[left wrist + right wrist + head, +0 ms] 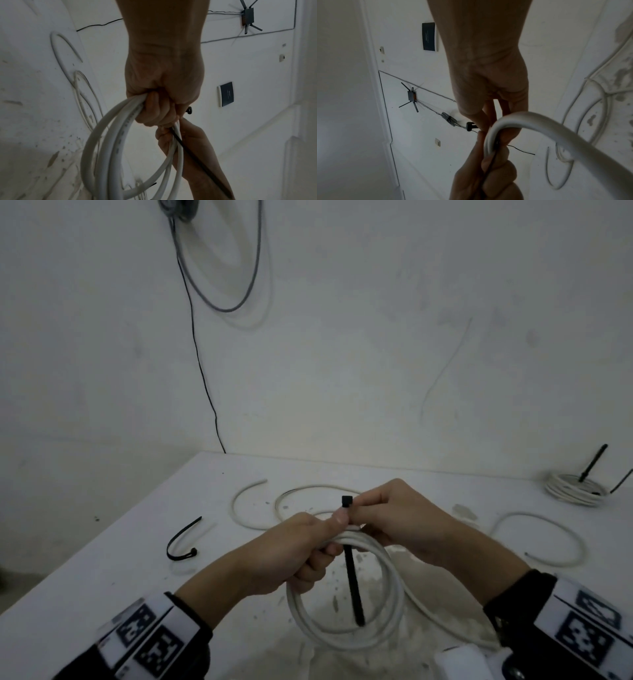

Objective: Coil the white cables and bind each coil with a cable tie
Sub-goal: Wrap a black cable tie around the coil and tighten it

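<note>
Where the black cable tie [350, 563] passes the coil [346, 594] is covered by the left hand's fingers [320, 556]. Its head [346, 502], just above the right hand's fingertips [356, 505], is too small to tell if threaded, prob. not. Coil bottom is cut off in left wrist view.

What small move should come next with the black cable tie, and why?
Probably bring the tie's free tail up round the bundle and feed it into the head. The left hand grips the white cable coil; the right hand pinches the black cable tie near its head, and the tail hangs through the coil, not yet looped.
</note>
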{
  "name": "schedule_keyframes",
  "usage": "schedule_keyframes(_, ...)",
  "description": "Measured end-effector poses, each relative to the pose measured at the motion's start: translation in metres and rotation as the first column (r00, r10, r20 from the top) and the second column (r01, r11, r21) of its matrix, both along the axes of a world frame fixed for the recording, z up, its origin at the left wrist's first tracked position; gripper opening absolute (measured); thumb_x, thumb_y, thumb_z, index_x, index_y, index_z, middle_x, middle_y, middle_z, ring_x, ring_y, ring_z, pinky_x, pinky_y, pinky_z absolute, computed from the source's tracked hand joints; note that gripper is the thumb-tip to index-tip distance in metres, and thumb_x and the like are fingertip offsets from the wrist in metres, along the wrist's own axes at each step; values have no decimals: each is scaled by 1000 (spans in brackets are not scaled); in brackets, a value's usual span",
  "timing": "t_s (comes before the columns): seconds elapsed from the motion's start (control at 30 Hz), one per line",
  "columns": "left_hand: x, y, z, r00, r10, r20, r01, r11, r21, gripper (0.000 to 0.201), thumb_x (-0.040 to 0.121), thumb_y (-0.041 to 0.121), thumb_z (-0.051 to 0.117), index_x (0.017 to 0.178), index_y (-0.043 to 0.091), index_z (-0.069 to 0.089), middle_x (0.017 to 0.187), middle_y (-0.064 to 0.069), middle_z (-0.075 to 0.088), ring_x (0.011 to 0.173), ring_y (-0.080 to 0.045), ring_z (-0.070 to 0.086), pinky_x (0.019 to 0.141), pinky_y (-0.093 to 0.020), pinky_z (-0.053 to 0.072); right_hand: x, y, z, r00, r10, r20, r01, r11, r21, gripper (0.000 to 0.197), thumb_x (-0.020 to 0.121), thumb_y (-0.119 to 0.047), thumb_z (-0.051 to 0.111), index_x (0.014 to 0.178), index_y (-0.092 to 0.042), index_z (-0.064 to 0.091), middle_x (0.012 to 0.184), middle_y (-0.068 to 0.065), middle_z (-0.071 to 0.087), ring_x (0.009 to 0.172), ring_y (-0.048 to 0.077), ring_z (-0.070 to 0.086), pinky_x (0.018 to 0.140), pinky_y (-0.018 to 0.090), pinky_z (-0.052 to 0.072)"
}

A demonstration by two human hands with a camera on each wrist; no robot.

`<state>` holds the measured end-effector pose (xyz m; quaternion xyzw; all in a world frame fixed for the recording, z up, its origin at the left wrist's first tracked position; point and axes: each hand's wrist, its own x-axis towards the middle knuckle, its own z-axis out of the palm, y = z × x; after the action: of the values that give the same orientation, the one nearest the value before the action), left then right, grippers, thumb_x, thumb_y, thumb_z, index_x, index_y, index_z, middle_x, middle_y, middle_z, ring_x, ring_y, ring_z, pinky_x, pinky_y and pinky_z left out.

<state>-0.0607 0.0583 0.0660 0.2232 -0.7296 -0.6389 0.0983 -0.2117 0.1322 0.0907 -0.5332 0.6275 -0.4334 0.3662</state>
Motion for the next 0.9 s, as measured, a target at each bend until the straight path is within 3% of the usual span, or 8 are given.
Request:
schedule_keyframes(0.07, -1, 1, 0, 1000, -13, 5, 14, 1000, -9, 48, 84, 58, 39, 57, 19, 36, 51, 6, 18, 40, -7, 12, 38, -14, 16, 2, 2, 1, 1000, 10, -7, -10, 1000, 12, 21, 83, -14, 66, 64, -13, 74, 61, 5, 64, 58, 15, 57, 59, 24, 47)
schedule_keyframes(0.23, 1, 1, 2, 999, 33, 13, -32, 999, -32, 48, 88, 54, 39, 58, 17, 39, 48, 7, 21, 39, -7, 14, 38, -16, 16, 3, 2, -1, 999, -27, 22, 27, 1000, 2, 12, 83, -12, 66, 85, -2, 72, 71, 9, 69, 62, 13, 64, 64, 27, 52)
schedule_keyframes(0.33, 2, -2, 6, 999, 47, 20, -45, 995, -90, 47, 92, 49, 39, 65, 11, 44, 45, 7, 22, 38, -8, 15, 38, -16, 16, 5, 1, 1, 998, -41, 45, 40, 999, 21, 7, 83, -5, 62, 78, -4, 67, 67, 9, 68, 60, 15, 65, 65, 30, 53)
schedule_keyframes(0.43, 4, -5, 6, 998, 62, 32, -57, 989, -139, 48, 93, 48, 40, 64, 10, 47, 46, 5, 25, 39, -9, 17, 39, -18, 16, 4, 1, 4, 996, -12, 87, 8, 999, 43, 16, 84, -7, 61, 71, -11, 69, 71, 9, 71, 68, 20, 69, 66, 28, 53)
schedule_keyframes(0.57, 5, -5, 5, 996, 85, 24, -80, 982, -171, 44, 95, 44, 39, 65, 13, 51, 50, 1, 26, 42, -10, 16, 38, -18, 17, 6, -1, 3, 999, -24, 27, 22, 996, 92, 13, 84, -17, 63, 76, -13, 73, 80, 5, 73, 81, 16, 68, 71, 29, 49)
schedule_keyframes(0.7, 4, -3, 5, 990, 142, 0, -139, 970, -199, 37, 97, 38, 40, 72, 12, 47, 50, 2, 27, 43, -11, 16, 38, -18, 17, 7, -8, -2, 991, -122, -45, 127, 984, 125, 17, 81, -19, 64, 67, -15, 72, 84, 3, 67, 90, 16, 60, 67, 28, 46)
schedule_keyframes(0.77, 3, -2, 4, 985, 171, -18, -171, 965, -198, 38, 97, 36, 41, 68, 12, 49, 48, 2, 28, 42, -11, 17, 38, -18, 17, 8, -8, -1, 986, -148, -75, 157, 980, 122, 18, 80, -19, 62, 66, -12, 71, 79, 2, 63, 85, 15, 57, 66, 27, 45)
schedule_keyframes(0.9, 0, -1, 3, 979, 203, -28, -204, 957, -205, 54, 97, 32, 44, 45, 23, 53, 44, 4, 28, 40, -11, 18, 39, -19, 16, 6, -9, -2, 964, -179, -195, 203, 973, 108, 24, 81, -20, 59, 76, 2, 67, 80, 9, 54, 78, 18, 49, 66, 28, 42)
